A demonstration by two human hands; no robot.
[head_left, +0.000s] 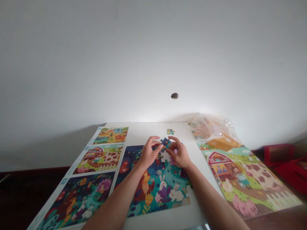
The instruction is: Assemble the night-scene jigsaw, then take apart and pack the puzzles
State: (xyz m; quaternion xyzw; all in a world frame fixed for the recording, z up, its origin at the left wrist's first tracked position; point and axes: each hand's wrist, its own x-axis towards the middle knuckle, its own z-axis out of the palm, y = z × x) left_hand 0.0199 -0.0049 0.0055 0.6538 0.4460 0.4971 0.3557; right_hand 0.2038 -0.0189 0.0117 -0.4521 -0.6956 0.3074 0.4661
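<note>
- Above the far edge of the puzzle (165,188), near mid-desk (146,129): dark blue piece (164,141), between half-curled left fingers (154,138) and right fingers (173,138); division of grip impossible to tell.
- Probably liable to jam in the pale gap (165,156) if lowered askew, or to slip if loosely pinched.
- Note forearms (127,193) across the puzzle, obstructing the view.
- Far: loose piece (170,131). Left: printed sheet (100,159). Right: farm picture (254,182), plastic bag (212,126).

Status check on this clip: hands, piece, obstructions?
Left hand and right hand at blue puzzle piece, exact grip unclear. Forest puzzle beneath, gaps showing. Loose piece lies beyond the hands; no obstruction seen.
</note>
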